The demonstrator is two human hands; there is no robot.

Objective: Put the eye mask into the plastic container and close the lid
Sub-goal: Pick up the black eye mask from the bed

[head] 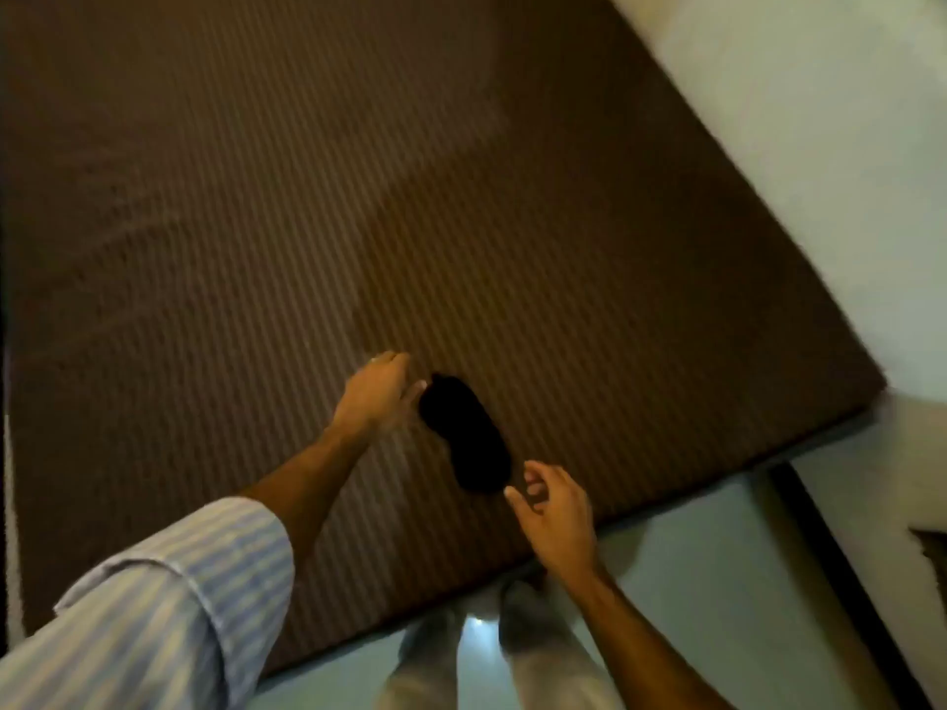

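1. Fingers (pixel 410 389) of the left hand (pixel 376 392) curl at the far end of the black mask (pixel 466 435); whether they pinch it I cannot tell.
2. Right hand (pixel 551 509) is just beside the mask's near end, fingers loosely spread and gripping nothing.
3. Mask lies on the brown striped bed (pixel 358 197), near its front edge.
4. A striped sleeve (pixel 169 607) covers the left arm; pale floor (pixel 717 581) shows below the bed.
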